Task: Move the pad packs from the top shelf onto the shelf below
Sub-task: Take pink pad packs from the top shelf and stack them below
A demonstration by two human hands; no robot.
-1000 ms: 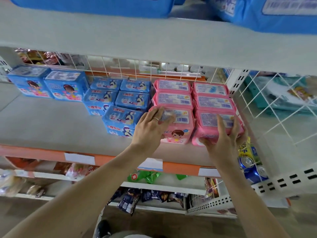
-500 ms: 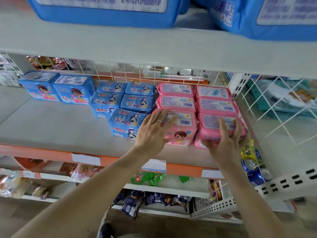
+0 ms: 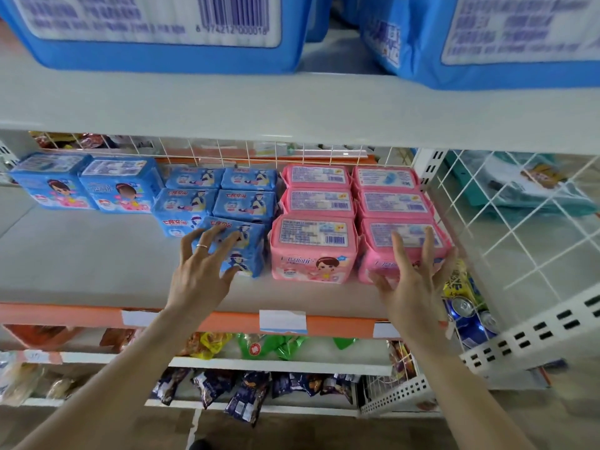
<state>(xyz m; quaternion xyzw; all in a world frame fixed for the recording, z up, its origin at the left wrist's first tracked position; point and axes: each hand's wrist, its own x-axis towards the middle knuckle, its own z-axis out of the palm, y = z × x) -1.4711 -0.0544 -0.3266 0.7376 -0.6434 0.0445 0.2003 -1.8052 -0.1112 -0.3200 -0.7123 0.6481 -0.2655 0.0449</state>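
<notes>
Our left hand [image 3: 201,277] and right hand [image 3: 414,287] hold their fingers apart, gripping nothing, before the pink pad packs [image 3: 311,248] on the lower shelf [image 3: 97,261]; big blue packs [image 3: 156,34] sit on the top shelf [image 3: 292,105].

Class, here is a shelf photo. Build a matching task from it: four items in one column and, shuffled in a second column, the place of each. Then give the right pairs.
Items
1. big blue packs
2. pink packs
3. front small blue pack
4. drink cans

Places
A. at the left hand's fingertips
B. on the top shelf
C. right end of the shelf below
D. lower down, right of the right hand

Pairs: 1-B, 2-C, 3-A, 4-D
</notes>
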